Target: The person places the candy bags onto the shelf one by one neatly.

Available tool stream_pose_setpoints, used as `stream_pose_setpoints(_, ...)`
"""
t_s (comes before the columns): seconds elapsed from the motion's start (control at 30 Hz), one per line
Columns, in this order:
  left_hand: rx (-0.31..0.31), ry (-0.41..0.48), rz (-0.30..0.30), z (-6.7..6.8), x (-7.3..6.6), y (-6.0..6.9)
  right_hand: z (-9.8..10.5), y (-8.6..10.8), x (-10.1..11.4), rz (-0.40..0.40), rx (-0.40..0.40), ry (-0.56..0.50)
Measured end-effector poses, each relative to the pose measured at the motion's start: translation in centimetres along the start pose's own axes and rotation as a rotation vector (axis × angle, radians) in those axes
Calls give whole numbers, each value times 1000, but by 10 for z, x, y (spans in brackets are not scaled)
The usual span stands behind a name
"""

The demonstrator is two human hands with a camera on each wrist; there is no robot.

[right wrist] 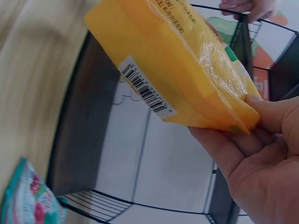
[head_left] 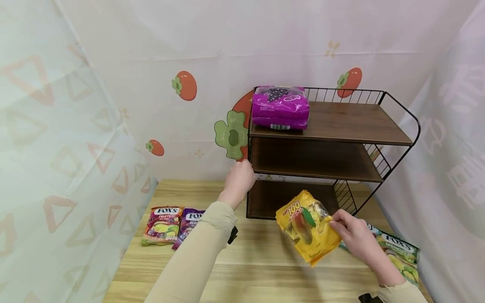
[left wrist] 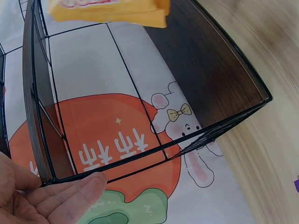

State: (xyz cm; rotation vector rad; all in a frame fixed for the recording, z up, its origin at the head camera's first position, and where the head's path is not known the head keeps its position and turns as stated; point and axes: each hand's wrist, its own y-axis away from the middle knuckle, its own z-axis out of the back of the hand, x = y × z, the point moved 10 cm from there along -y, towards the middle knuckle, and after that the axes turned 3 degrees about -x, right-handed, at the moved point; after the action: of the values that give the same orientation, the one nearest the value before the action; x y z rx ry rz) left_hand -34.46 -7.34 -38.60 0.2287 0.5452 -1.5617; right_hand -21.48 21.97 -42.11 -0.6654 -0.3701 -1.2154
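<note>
My right hand (head_left: 356, 235) pinches a lower corner of a yellow candy bag (head_left: 308, 227) with a mango picture, thumb on one face and fingers behind. The bag hangs tilted in front of the bottom shelf; its barcode end shows in the right wrist view. With my left hand (head_left: 239, 180) I hold the left side of a three-tier shelf rack (head_left: 329, 158) at its middle shelf, fingers (left wrist: 77, 198) against the black wire frame. A purple candy bag (head_left: 280, 108) with a grape picture lies on the top shelf's left end.
A red fruit candy bag (head_left: 163, 225) and a purple berry candy bag (head_left: 187, 223) lie on the wooden table (head_left: 257, 273) at left. A green candy bag (head_left: 401, 252) lies by the right edge, partly behind my right forearm. Printed cloth walls (head_left: 151, 50) enclose the table.
</note>
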Motion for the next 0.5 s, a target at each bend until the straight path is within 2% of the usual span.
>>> stream_pose_setpoints(0.17,-7,8,-7,1,-1,0,14,-4,10,22,-23,-28)
stream_pose_setpoints(0.5,2,10,10,1,0,1,31,-11,18,20,-49,5)
